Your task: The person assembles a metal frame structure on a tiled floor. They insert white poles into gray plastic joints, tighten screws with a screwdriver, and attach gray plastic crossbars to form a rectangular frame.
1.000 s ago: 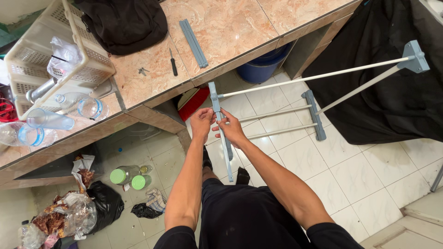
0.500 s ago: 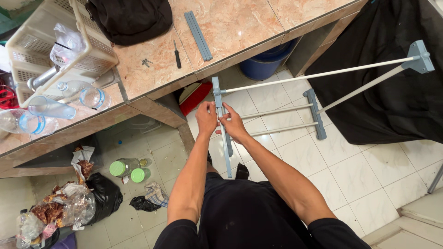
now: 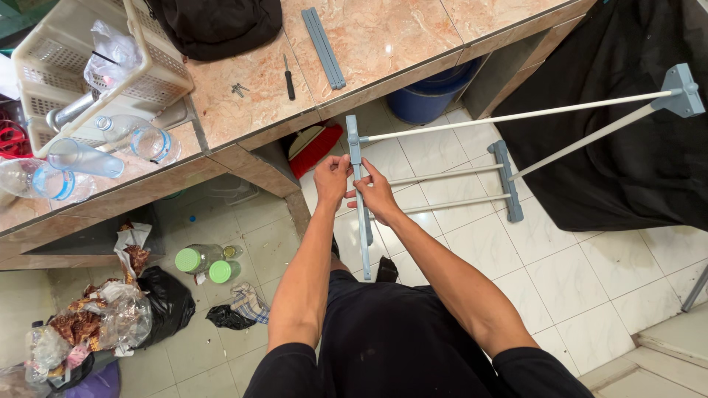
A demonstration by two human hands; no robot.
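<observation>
Below the counter edge, both hands grip a grey rack bar (image 3: 361, 199).
Left hand (image 3: 332, 179) at nine o'clock and right hand (image 3: 378, 193) at three close around it.

screwdriver (image 3: 289, 77) on counter (image 3: 383, 37) | bucket (image 3: 428, 99) under counter

Looked like a lived-in home's utility or back-kitchen corner, used for a bit of household assembly. Built-in counter (image 3: 383, 44) topped with peach marble-look tiles, over an open recess and a white tiled floor (image 3: 590, 273). Cream plastic dish basket (image 3: 88, 66) and empty clear bottles (image 3: 140, 140) at the counter's end. Blue bucket (image 3: 428, 99) and red dustpan (image 3: 313, 147) tucked underneath. Bagged rubbish (image 3: 110, 317) and green-capped jars (image 3: 199, 259) heaped on the floor. Small screwdriver (image 3: 289, 77) and loose screws (image 3: 237, 89) left out on the tiles.
</observation>
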